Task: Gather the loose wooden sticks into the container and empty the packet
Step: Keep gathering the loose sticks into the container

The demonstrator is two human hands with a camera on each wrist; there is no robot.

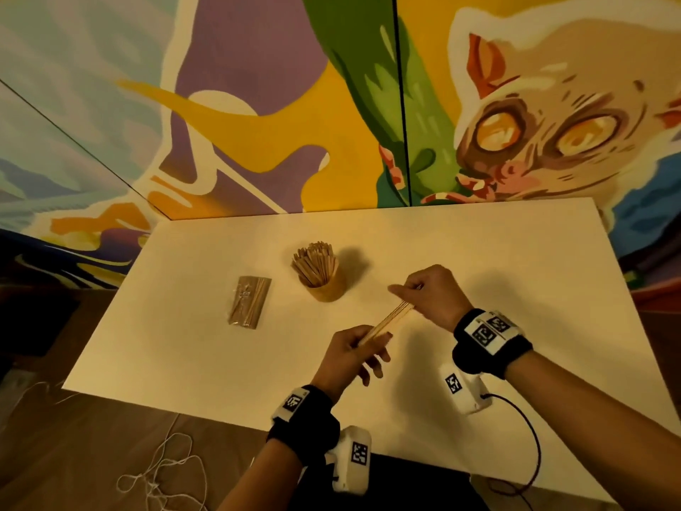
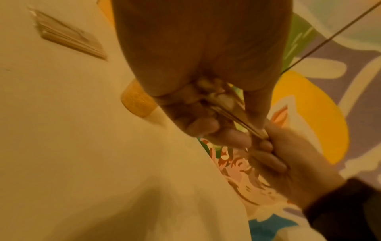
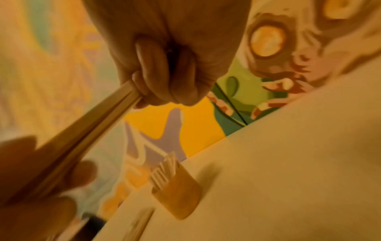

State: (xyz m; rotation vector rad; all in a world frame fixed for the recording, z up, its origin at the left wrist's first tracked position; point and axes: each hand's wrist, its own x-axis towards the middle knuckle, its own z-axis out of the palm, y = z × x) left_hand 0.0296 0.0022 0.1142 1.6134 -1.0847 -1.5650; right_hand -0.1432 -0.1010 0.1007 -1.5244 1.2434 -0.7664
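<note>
The wooden container already bristles with sticks, and a last small bundle of sticks is pinched end to end between the left hand and right hand, both curled round it (no strays visible on the table), while the packet lies apparently still full beside the container

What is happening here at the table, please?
A person holds a small bundle of wooden sticks above the white table, the left hand gripping one end and the right hand pinching the other. Behind it stands a round wooden container already full of upright sticks. To its left the clear packet lies flat, sticks inside, not yet emptied.
</note>
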